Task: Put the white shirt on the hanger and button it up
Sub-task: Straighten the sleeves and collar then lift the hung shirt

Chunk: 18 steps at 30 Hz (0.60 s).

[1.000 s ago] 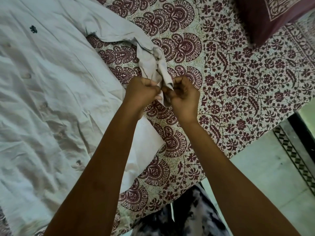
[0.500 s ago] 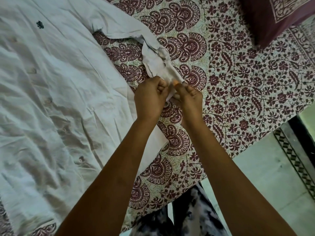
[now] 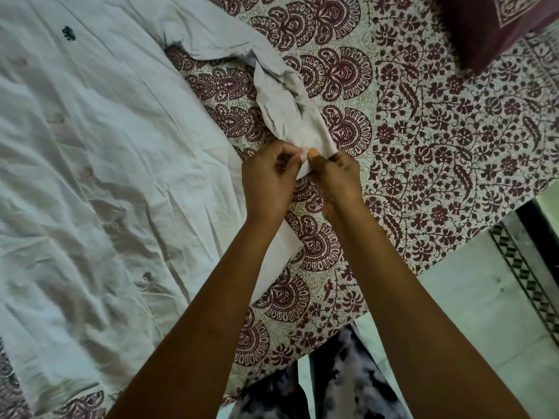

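Your left hand [image 3: 267, 179] and right hand [image 3: 338, 176] meet at the end of the sleeve [image 3: 290, 116] of the white shirt [image 3: 90, 164]; the two sets of fingers lie just beside each other, nearly touching. Your left fingers [image 3: 287, 152] are curled, pinching the cuff edge between thumb and fingertips; your right thumb, with its orange nail [image 3: 313, 152], presses down on the same cuff edge; the remaining right fingers are folded beneath the cloth, so their exact position cannot be told. Both hands are clamped on the cuff; whether a button lies between them cannot be told.

The sleeve runs away from your fingertips, up and to the left, joining the shirt body; the body lies spread flat to the left of your left hand, wrinkled, with its button placket [image 3: 115, 225] running diagonally and a small dark emblem [image 3: 69, 33] far beyond your left knuckles. A corner of shirt fabric also passes beneath your left forearm.

The shirt rests on a bedsheet [image 3: 438, 140] printed in maroon floral motifs; this sheet extends to the right of your right hand. A maroon pillow [image 3: 484, 28] lies well beyond your right fingertips, at the upper right. Pale floor [image 3: 472, 313] shows below your right forearm.
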Available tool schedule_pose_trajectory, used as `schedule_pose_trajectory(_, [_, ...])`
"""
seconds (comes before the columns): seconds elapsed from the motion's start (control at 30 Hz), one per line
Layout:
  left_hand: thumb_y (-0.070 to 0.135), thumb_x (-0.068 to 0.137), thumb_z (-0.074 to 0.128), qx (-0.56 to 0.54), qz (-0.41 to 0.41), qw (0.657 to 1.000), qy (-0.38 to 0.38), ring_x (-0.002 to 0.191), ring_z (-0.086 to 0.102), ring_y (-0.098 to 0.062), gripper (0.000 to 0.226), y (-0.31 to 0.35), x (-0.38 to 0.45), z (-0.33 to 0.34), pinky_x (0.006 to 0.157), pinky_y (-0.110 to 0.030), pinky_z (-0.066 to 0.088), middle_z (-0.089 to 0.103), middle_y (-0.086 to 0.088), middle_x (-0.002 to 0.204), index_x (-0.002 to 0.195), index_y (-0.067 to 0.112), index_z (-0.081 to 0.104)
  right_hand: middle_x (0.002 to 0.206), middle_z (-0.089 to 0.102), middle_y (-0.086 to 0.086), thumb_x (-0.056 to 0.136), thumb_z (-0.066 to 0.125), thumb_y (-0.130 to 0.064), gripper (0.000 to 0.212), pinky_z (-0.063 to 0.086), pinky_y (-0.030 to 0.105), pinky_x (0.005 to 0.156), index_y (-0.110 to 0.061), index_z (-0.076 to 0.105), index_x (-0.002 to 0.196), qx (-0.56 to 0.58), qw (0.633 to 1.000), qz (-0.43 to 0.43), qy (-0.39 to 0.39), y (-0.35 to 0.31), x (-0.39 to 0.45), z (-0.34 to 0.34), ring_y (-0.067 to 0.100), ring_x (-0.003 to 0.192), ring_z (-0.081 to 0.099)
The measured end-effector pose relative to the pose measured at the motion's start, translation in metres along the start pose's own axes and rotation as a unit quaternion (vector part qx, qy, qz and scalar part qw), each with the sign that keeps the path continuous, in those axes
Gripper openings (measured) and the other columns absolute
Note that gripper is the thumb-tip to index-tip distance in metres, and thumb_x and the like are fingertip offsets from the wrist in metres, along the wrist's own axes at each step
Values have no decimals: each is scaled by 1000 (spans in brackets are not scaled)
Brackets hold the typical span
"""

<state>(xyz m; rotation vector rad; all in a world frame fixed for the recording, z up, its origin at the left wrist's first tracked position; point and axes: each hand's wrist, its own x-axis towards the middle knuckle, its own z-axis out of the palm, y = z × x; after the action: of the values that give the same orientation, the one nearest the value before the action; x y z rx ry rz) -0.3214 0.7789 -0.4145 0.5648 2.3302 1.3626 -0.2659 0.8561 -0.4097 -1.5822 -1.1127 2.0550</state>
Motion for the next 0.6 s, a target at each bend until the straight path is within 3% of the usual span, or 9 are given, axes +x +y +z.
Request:
schedule_pose_trajectory(0.07, [16, 84, 65, -7, -32, 999, -4, 61, 57, 7, 10, 1, 4, -1, 59, -8, 43, 65, 8, 76, 85, 8, 70, 79, 61, 12, 89, 53, 0, 9, 51, 26, 49, 3, 58, 97, -74, 996, -56, 8, 2, 3, 1, 14, 60, 61])
schedule_pose_trajectory(0.13, [15, 85, 64, 5, -42, 999, -14, 62, 56, 6, 10, 4, 7, -3, 61, -8, 43, 64, 7, 77, 87, 6, 68, 86, 66, 13, 88, 53, -9, 22, 56, 35, 60, -1, 59, 107, -193, 971, -139, 8, 6, 6, 2, 19, 71, 66])
schedule_pose_trajectory(0.17, [14, 85, 63, 17, -38, 999, -22, 65, 58, 2, 10, 6, 9, -3, 66, -12, 46, 66, 4, 80, 87, 5, 67, 86, 67, 11, 85, 51, -13, 26, 56, 37, 65, -5, 60, 109, -245, 952, -183, 6, 7, 7, 2, 21, 74, 66])
schedule_pose_trajectory(0.27, [9, 84, 57, 52, -40, 997, -40, 81, 64, -20, 8, 9, 10, -1, 78, -33, 52, 69, -5, 88, 87, 6, 64, 76, 60, -5, 83, 50, -10, 29, 48, 20, 63, -3, 62, 108, -291, 921, -259, -20, 5, 6, 2, 1, 65, 56])
schedule_pose_trajectory(0.3, [9, 84, 56, 38, -67, 996, -46, 82, 64, -23, 7, 10, 12, 0, 80, -36, 52, 68, -5, 86, 85, 8, 63, 77, 59, -6, 82, 50, -11, 30, 46, 19, 65, -3, 62, 107, -283, 923, -258, -29, 4, 7, 1, 1, 67, 55])
schedule_pose_trajectory(0.4, [12, 89, 52, -81, -215, 967, -110, 70, 60, -20, 18, 15, 17, 1, 74, -36, 54, 62, -3, 76, 73, 17, 57, 86, 63, 2, 87, 51, -6, 21, 52, 33, 72, -5, 60, 106, -194, 960, -187, -71, 0, 10, -4, 16, 80, 60])
schedule_pose_trajectory(0.47, [9, 93, 47, -140, -278, 935, -170, 59, 51, -12, 24, 20, 21, 1, 61, -28, 48, 56, -1, 67, 72, 17, 56, 86, 63, 2, 91, 48, 2, 18, 52, 29, 59, -7, 57, 104, -153, 975, -142, -83, -3, 11, -11, 14, 74, 60])
schedule_pose_trajectory(0.53, [8, 95, 43, -152, -297, 920, -204, 56, 46, -9, 26, 22, 25, 2, 54, -22, 42, 52, 0, 64, 73, 15, 57, 84, 63, 3, 91, 49, 2, 18, 52, 27, 50, -1, 57, 107, -143, 978, -123, -94, -4, 11, -18, 11, 66, 61])
schedule_pose_trajectory(0.6, [9, 96, 42, -129, -291, 926, -201, 53, 47, -6, 23, 23, 28, 3, 48, -17, 40, 52, 0, 64, 79, 11, 58, 84, 65, 6, 88, 54, 4, 19, 55, 29, 50, 4, 58, 106, -143, 977, -119, -102, -4, 11, -21, 10, 64, 64])
